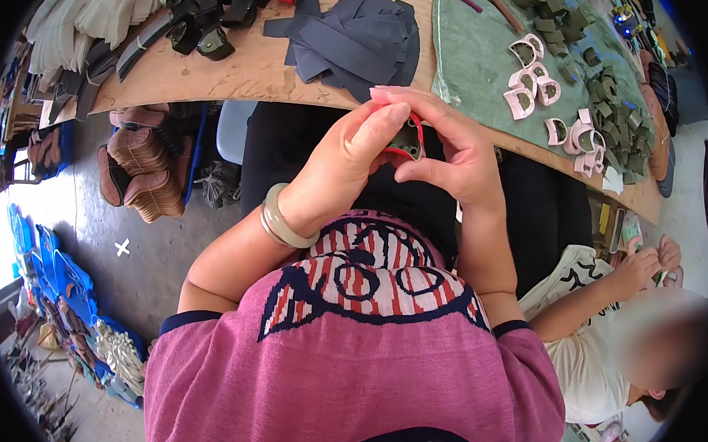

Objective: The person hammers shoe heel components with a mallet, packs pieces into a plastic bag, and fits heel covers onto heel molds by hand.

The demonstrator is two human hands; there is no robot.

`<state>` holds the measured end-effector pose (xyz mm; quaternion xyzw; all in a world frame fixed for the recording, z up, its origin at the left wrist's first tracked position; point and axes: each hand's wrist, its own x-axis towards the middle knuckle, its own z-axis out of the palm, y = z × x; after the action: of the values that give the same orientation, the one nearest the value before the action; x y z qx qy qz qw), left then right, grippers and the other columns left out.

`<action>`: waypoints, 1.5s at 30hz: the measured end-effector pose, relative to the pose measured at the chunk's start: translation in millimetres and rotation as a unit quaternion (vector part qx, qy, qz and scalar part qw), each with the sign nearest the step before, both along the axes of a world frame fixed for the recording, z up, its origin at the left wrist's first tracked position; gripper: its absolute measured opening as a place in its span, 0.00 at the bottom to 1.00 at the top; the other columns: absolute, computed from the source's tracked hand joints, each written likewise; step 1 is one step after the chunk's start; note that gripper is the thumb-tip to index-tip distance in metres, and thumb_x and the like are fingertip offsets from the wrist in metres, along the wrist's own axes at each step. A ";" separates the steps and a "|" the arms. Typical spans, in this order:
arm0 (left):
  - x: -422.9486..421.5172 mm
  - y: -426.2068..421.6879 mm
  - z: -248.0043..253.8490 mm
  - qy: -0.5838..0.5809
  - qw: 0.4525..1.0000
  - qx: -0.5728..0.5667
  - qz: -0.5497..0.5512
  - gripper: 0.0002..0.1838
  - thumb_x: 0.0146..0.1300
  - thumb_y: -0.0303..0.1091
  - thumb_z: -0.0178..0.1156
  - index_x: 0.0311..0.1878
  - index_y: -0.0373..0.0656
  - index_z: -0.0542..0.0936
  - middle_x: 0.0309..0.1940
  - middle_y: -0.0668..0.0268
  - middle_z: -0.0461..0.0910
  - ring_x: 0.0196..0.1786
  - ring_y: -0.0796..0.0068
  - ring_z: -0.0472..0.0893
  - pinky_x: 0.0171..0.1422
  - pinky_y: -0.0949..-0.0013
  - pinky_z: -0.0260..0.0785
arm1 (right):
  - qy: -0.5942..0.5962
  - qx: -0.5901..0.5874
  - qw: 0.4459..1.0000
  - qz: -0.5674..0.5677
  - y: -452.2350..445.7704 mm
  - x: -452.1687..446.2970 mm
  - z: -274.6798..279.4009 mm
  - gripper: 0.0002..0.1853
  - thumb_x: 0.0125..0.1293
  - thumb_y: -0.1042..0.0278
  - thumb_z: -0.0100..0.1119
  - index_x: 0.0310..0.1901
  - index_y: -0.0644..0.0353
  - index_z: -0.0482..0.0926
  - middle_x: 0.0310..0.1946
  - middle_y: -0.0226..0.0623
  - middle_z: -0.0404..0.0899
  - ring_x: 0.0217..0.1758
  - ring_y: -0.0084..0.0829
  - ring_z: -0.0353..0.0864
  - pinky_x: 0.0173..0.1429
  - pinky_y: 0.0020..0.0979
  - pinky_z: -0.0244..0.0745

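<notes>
Between my two hands, above my lap and close to the table's front edge, is a small curved piece [408,140] with a red rim and a dark green inside. My left hand [351,161] has its fingers wrapped round its left side. On the other side, the thumb and fingers of my right hand [450,144] close on the same piece. The fingers cover part of it. Just beyond my hands lies a pile of dark grey strips [352,41] on the wooden table [234,75].
Pink-rimmed pieces [555,90] and many green pieces [621,119] lie on a green cloth [474,63] at the right. Black curved pieces [215,44] are at the upper left. A co-worker [594,368] sits at the lower right. Stacked brown pieces [147,168] stand left.
</notes>
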<state>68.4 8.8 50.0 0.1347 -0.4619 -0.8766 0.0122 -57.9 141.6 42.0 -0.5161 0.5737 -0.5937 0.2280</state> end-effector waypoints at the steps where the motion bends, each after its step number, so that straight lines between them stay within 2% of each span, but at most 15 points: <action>1: -0.1 2.8 -1.9 -0.002 1.000 0.003 -0.003 0.22 0.78 0.50 0.50 0.53 0.37 0.76 0.44 0.65 0.79 0.45 0.79 0.78 0.49 0.75 0.71 | -0.008 -0.012 1.000 0.009 0.7 -1.0 -2.8 0.35 0.49 0.65 0.78 0.59 0.68 0.77 0.61 0.48 0.78 0.65 0.40 0.76 0.70 0.36 0.67; 4: -2.4 12.6 -9.3 0.018 0.998 -0.045 0.032 0.24 0.76 0.53 0.53 0.57 0.40 0.76 0.40 0.74 0.75 0.39 0.86 0.72 0.46 0.81 0.66 | -0.023 -0.036 0.999 0.029 2.1 2.3 -12.2 0.36 0.49 0.64 0.78 0.61 0.67 0.76 0.62 0.48 0.77 0.65 0.39 0.76 0.68 0.34 0.69; 7: -1.9 19.1 -11.2 0.034 0.996 -0.065 0.046 0.24 0.75 0.52 0.54 0.57 0.40 0.75 0.41 0.74 0.75 0.40 0.86 0.72 0.46 0.81 0.66 | -0.290 -0.111 0.950 0.022 -1.4 22.6 -24.9 0.31 0.53 0.70 0.76 0.60 0.64 0.77 0.63 0.43 0.76 0.62 0.31 0.76 0.63 0.31 0.73; 12: -0.5 12.8 -12.8 0.022 0.997 0.067 0.018 0.22 0.76 0.50 0.55 0.57 0.39 0.75 0.41 0.73 0.77 0.40 0.85 0.73 0.47 0.78 0.68 | -0.279 -0.064 0.958 0.010 -3.8 26.1 -14.2 0.28 0.62 0.58 0.68 0.58 0.68 0.75 0.63 0.46 0.74 0.59 0.34 0.77 0.61 0.26 0.71; 15: -2.5 16.4 -10.6 -0.001 0.995 0.081 0.055 0.22 0.77 0.50 0.51 0.58 0.39 0.73 0.42 0.70 0.77 0.40 0.82 0.75 0.45 0.78 0.68 | -0.459 -0.068 0.885 0.016 -4.1 33.7 -8.7 0.15 0.70 0.71 0.57 0.55 0.67 0.77 0.60 0.42 0.76 0.62 0.30 0.75 0.65 0.27 0.69; 16: -2.2 19.4 -10.7 -0.017 0.993 0.090 0.072 0.22 0.78 0.50 0.50 0.58 0.40 0.73 0.43 0.68 0.78 0.40 0.80 0.76 0.45 0.78 0.68 | -0.461 -0.067 0.885 0.016 -6.7 37.2 -12.0 0.15 0.70 0.71 0.57 0.55 0.67 0.77 0.60 0.42 0.76 0.62 0.30 0.75 0.65 0.27 0.69; 19: -6.6 31.5 -19.0 0.008 0.993 0.004 0.118 0.22 0.78 0.51 0.49 0.58 0.41 0.73 0.43 0.69 0.78 0.39 0.81 0.76 0.42 0.78 0.68 | -0.011 -0.070 0.981 -0.183 -16.5 46.3 -27.2 0.16 0.77 0.65 0.48 0.56 0.69 0.76 0.57 0.43 0.78 0.61 0.31 0.76 0.66 0.28 0.68; 23: -4.7 22.7 -17.9 0.047 0.992 -0.018 0.116 0.22 0.78 0.49 0.51 0.58 0.39 0.73 0.42 0.69 0.78 0.43 0.82 0.76 0.48 0.77 0.69 | -0.265 -0.089 0.958 -0.058 -19.6 32.9 -11.5 0.18 0.80 0.63 0.42 0.55 0.69 0.76 0.53 0.43 0.81 0.58 0.33 0.79 0.64 0.29 0.70; 27: -6.8 25.0 -21.9 0.043 0.987 -0.054 0.142 0.22 0.79 0.48 0.51 0.59 0.37 0.73 0.44 0.69 0.78 0.47 0.82 0.76 0.53 0.75 0.71 | -0.189 -0.055 0.978 -0.063 -21.1 25.6 -13.7 0.20 0.80 0.60 0.40 0.53 0.70 0.76 0.55 0.51 0.79 0.59 0.38 0.79 0.62 0.34 0.74; 32: -8.7 29.1 -19.9 0.012 0.985 -0.047 0.167 0.22 0.80 0.48 0.48 0.59 0.36 0.73 0.47 0.68 0.76 0.48 0.82 0.75 0.57 0.73 0.70 | -0.045 -0.042 0.980 -0.190 -27.1 39.5 -17.4 0.17 0.80 0.66 0.41 0.52 0.69 0.78 0.52 0.43 0.82 0.56 0.32 0.81 0.63 0.29 0.72; 35: -7.3 21.2 -24.0 0.027 0.990 -0.002 0.136 0.24 0.80 0.53 0.44 0.58 0.42 0.73 0.41 0.70 0.78 0.40 0.83 0.76 0.42 0.76 0.67 | -0.410 -0.130 0.903 -0.004 -20.5 25.3 -13.7 0.19 0.81 0.63 0.42 0.59 0.69 0.74 0.59 0.52 0.78 0.56 0.34 0.81 0.55 0.29 0.79; 36: -6.4 19.7 -26.3 0.033 0.992 0.022 0.119 0.24 0.80 0.56 0.42 0.57 0.44 0.74 0.37 0.71 0.78 0.36 0.83 0.76 0.34 0.78 0.65 | -0.410 -0.129 0.903 -0.003 -20.6 27.0 -16.3 0.19 0.81 0.63 0.42 0.59 0.69 0.74 0.59 0.52 0.78 0.56 0.34 0.81 0.55 0.29 0.79; 39: -16.1 33.4 -32.9 0.019 0.979 -0.023 0.202 0.26 0.80 0.57 0.40 0.55 0.43 0.75 0.36 0.69 0.79 0.37 0.80 0.77 0.36 0.76 0.67 | -0.088 -0.037 0.988 -0.121 -13.9 36.1 -28.7 0.20 0.80 0.62 0.45 0.65 0.68 0.69 0.62 0.54 0.76 0.58 0.34 0.81 0.55 0.29 0.79; 44: -9.3 17.8 -20.0 -0.048 0.989 -0.046 0.136 0.28 0.79 0.59 0.39 0.51 0.41 0.75 0.36 0.63 0.80 0.41 0.75 0.78 0.45 0.71 0.71 | -0.085 -0.027 0.990 -0.106 -16.0 30.2 -27.4 0.25 0.80 0.56 0.47 0.67 0.68 0.68 0.63 0.53 0.76 0.60 0.34 0.79 0.59 0.31 0.78; 45: -9.3 15.2 -21.6 -0.047 0.988 -0.047 0.138 0.28 0.79 0.59 0.39 0.51 0.41 0.75 0.36 0.63 0.80 0.41 0.75 0.78 0.45 0.71 0.71 | -0.186 -0.080 0.977 -0.071 -17.7 28.6 -27.1 0.24 0.78 0.57 0.51 0.65 0.68 0.70 0.63 0.52 0.76 0.61 0.34 0.79 0.60 0.32 0.78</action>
<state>59.1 24.0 28.4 0.2378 -0.4794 -0.8366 0.1173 -29.4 123.9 14.9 -0.3712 0.5071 -0.7378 0.2464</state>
